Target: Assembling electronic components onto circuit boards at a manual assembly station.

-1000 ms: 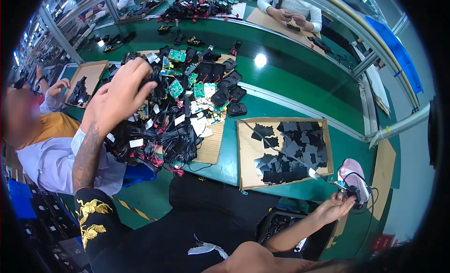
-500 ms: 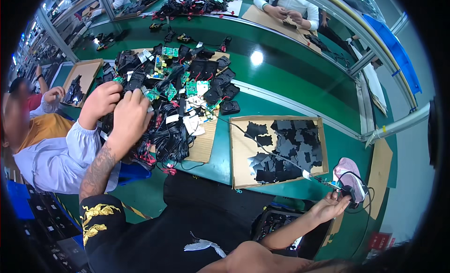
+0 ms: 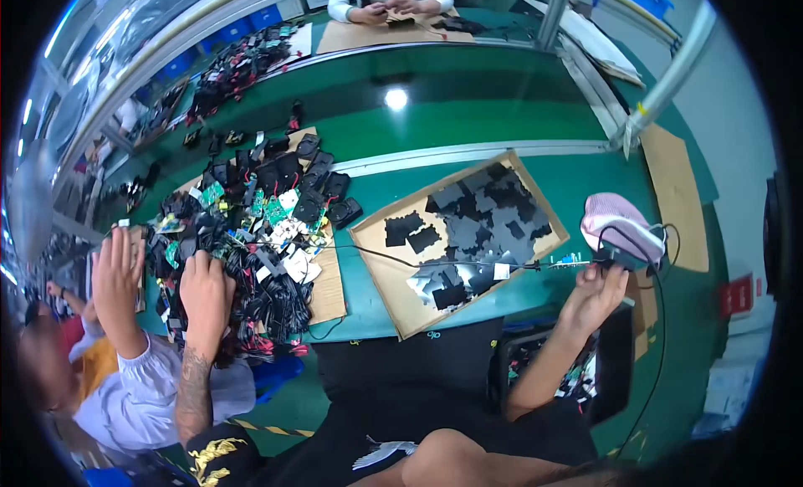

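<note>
My left hand, at the end of a tattooed forearm, lies curled over the left part of a heap of electronic parts and black cables. Its fingertips are hidden, so what they grip cannot be made out. At the right, my right hand, palm up, pinches a small circuit board by the end next to a black housing. A black cable stretches from the heap to the board, with a white tag on it. Just beyond my right fingers rests a pink rounded fabric item.
A shallow cardboard tray of thin black cut sheets lies between my hands. A co-worker's hand is beside my left one. Across the metal rail, another person works at a cardboard sheet. A bin of parts stands below my right forearm.
The view has turned, so heap and tray appear farther left. The co-worker's fingers have straightened from a curl. My right hand still holds the board, now lying more level.
</note>
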A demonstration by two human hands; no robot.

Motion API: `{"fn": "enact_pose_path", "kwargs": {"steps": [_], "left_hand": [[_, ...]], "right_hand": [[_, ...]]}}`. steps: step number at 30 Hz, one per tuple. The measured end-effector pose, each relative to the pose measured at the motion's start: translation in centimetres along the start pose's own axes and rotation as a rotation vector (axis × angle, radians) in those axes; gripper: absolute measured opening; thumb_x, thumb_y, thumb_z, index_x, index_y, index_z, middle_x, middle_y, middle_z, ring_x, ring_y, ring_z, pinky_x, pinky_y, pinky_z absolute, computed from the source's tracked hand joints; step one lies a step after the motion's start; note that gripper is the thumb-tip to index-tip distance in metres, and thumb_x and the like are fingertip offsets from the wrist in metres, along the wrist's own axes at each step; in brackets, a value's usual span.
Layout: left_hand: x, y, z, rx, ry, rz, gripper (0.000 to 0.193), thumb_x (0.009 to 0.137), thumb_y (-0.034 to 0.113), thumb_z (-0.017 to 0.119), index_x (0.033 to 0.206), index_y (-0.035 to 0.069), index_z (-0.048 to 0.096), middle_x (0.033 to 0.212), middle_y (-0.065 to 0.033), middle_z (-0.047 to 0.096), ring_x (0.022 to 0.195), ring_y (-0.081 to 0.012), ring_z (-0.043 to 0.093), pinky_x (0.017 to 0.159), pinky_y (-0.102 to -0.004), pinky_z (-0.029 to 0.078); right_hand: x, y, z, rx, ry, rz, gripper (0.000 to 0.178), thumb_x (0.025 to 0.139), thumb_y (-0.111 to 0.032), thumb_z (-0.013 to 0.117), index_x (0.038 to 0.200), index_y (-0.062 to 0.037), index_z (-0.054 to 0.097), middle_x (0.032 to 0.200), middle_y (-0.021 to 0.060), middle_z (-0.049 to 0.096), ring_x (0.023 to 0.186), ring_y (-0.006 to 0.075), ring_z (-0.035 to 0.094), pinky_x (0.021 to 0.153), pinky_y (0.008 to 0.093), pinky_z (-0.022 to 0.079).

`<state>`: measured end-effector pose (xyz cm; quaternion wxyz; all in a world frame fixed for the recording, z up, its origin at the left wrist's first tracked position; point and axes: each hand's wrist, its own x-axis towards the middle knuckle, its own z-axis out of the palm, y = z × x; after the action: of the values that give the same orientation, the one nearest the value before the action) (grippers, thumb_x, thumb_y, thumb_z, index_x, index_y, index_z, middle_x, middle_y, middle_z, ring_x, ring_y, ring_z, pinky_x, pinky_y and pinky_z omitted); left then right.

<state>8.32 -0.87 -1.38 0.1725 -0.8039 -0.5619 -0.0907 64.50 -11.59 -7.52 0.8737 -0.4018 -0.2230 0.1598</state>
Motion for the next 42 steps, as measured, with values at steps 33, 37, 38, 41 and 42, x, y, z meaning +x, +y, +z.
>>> {"fn": "enact_pose_path", "kwargs": {"steps": [33,37,38,41,42], "left_hand": [[4.9,-3.9,-5.4,0.164,0.359,-0.078,0.032,0.101,0.015,0.062,0.130,0.000,0.062,0.103,-0.0197,0.073,0.078,-0.0250,0.070,0.069,-0.0343,0.054],[6.1,-4.1,-6.3,-0.286,0.414,-0.234,0.026,0.102,0.009,0.061,0.127,0.000,0.061,0.108,-0.0123,0.074,0.077,-0.0120,0.067,0.067,-0.0317,0.055],[6.6,-3.9,-6.6,-0.379,0.542,-0.183,0.024,0.103,0.008,0.060,0.125,-0.001,0.060,0.107,-0.0115,0.073,0.076,-0.0120,0.067,0.066,-0.0297,0.054],[6.7,-3.8,-5.9,-0.368,0.674,-0.194,0.022,0.103,0.011,0.059,0.120,-0.003,0.058,0.095,-0.0088,0.069,0.075,-0.0127,0.064,0.067,-0.0271,0.051],[7.4,-2.5,-6.2,-0.100,0.478,-0.042,0.025,0.102,0.013,0.060,0.122,-0.003,0.058,0.088,-0.0116,0.066,0.073,-0.0155,0.061,0.069,-0.0294,0.050]], "right_hand": [[-0.3,0.4,-0.7,0.081,-0.153,0.078,0.016,0.108,-0.020,0.057,0.117,-0.0058,0.059,0.097,0.0054,0.067,0.076,0.0113,0.056,0.068,0.0256,0.042],[-0.1,0.3,-0.3,0.010,-0.077,0.005,0.019,0.107,-0.021,0.059,0.115,-0.0039,0.058,0.091,0.0067,0.066,0.069,0.0116,0.058,0.060,0.0244,0.041],[0.0,0.3,-0.2,-0.001,-0.068,-0.008,0.019,0.107,-0.021,0.059,0.115,-0.0038,0.058,0.091,0.0066,0.065,0.069,0.0117,0.057,0.060,0.0240,0.042],[-0.1,-0.5,-1.0,0.034,-0.159,0.020,0.016,0.108,-0.018,0.056,0.117,-0.0049,0.057,0.095,0.0066,0.066,0.076,0.0126,0.055,0.066,0.0275,0.042],[-0.3,-0.5,-1.2,0.018,-0.154,0.015,0.016,0.108,-0.018,0.056,0.117,-0.0049,0.056,0.096,0.0065,0.065,0.077,0.0127,0.055,0.066,0.0274,0.042]]}}
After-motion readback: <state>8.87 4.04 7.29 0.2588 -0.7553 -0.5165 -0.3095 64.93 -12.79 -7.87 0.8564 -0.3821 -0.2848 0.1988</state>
